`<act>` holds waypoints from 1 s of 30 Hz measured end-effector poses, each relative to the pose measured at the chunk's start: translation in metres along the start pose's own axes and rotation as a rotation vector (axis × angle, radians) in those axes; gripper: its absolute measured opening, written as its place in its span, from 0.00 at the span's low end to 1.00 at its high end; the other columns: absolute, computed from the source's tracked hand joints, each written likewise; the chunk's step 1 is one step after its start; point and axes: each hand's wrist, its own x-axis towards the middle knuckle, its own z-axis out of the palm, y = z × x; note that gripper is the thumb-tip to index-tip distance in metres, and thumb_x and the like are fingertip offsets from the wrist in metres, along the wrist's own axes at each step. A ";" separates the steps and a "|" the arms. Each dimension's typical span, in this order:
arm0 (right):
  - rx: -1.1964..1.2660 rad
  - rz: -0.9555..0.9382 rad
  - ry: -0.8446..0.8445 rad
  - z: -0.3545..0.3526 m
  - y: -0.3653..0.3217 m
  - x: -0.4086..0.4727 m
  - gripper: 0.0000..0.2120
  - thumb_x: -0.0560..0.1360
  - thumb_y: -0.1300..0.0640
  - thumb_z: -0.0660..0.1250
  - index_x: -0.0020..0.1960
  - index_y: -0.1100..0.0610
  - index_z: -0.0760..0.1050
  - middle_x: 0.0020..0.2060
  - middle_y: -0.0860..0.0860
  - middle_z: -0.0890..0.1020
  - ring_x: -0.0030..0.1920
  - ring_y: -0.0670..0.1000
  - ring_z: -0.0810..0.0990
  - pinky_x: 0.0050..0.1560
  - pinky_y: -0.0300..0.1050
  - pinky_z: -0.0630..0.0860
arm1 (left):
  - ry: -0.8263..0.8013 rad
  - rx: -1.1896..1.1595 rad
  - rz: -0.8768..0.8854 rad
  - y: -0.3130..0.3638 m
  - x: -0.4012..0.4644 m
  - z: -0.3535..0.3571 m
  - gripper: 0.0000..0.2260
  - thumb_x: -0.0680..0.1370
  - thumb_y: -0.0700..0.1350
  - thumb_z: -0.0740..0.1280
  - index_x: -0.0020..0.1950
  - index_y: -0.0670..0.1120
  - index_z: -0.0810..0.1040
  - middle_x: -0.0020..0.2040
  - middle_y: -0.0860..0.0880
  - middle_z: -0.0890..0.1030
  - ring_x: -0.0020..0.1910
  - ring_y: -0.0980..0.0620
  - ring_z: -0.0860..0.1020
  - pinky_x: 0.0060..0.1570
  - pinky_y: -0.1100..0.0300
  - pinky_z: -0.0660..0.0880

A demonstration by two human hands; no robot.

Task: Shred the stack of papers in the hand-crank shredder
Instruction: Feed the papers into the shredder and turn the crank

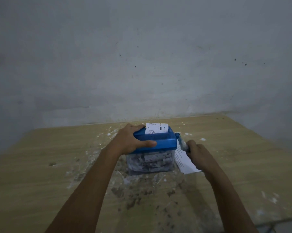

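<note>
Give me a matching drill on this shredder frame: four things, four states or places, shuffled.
Things:
1. left hand
2. right hand
3. printed sheet
4. clear bin

States or places:
A. stands up out of the feed slot
B. grips the crank handle
C. packed with shredded strips
D. clamps the blue shredder top

Pairs: 1-D, 2-B, 3-A, 4-C

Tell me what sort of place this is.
Probably a bare, makeshift workroom: a stained grey plaster wall behind a scuffed, paint-spattered light wooden table, with only a blue hand-crank shredder and white printed sheets on it.
</note>
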 end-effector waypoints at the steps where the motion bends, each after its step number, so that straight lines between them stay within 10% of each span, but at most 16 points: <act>1: 0.201 0.057 0.017 -0.005 -0.008 -0.001 0.13 0.82 0.55 0.51 0.40 0.56 0.66 0.29 0.51 0.68 0.30 0.49 0.63 0.31 0.42 0.58 | -0.009 0.006 -0.002 0.001 0.000 -0.001 0.50 0.60 0.75 0.69 0.78 0.56 0.64 0.64 0.53 0.69 0.60 0.53 0.69 0.54 0.57 0.68; 4: 0.495 0.152 0.124 -0.011 -0.029 0.009 0.15 0.79 0.51 0.52 0.38 0.57 0.67 0.30 0.56 0.66 0.32 0.50 0.61 0.33 0.44 0.57 | -0.023 0.017 0.007 0.000 0.001 -0.003 0.49 0.61 0.74 0.69 0.78 0.56 0.63 0.61 0.53 0.69 0.59 0.52 0.70 0.53 0.58 0.69; 14: 0.397 0.024 0.391 -0.022 -0.055 0.052 0.21 0.77 0.52 0.54 0.32 0.62 0.74 0.32 0.56 0.78 0.31 0.52 0.71 0.37 0.47 0.68 | -0.045 0.006 0.069 -0.005 0.004 -0.002 0.48 0.63 0.73 0.70 0.79 0.56 0.63 0.61 0.55 0.68 0.59 0.53 0.70 0.53 0.59 0.70; 24: 0.264 0.126 0.145 -0.008 -0.050 0.106 0.24 0.80 0.51 0.49 0.28 0.57 0.68 0.28 0.54 0.74 0.30 0.53 0.69 0.35 0.45 0.67 | -0.055 0.015 0.080 -0.008 0.005 -0.001 0.53 0.58 0.80 0.68 0.78 0.56 0.64 0.62 0.56 0.68 0.64 0.51 0.69 0.63 0.48 0.74; 30: 0.302 0.322 -0.065 0.015 -0.026 0.115 0.12 0.80 0.52 0.48 0.44 0.58 0.64 0.33 0.54 0.67 0.31 0.50 0.62 0.32 0.41 0.61 | 0.006 0.025 0.068 -0.011 0.003 0.004 0.50 0.59 0.79 0.68 0.77 0.59 0.65 0.61 0.57 0.68 0.63 0.51 0.68 0.63 0.47 0.73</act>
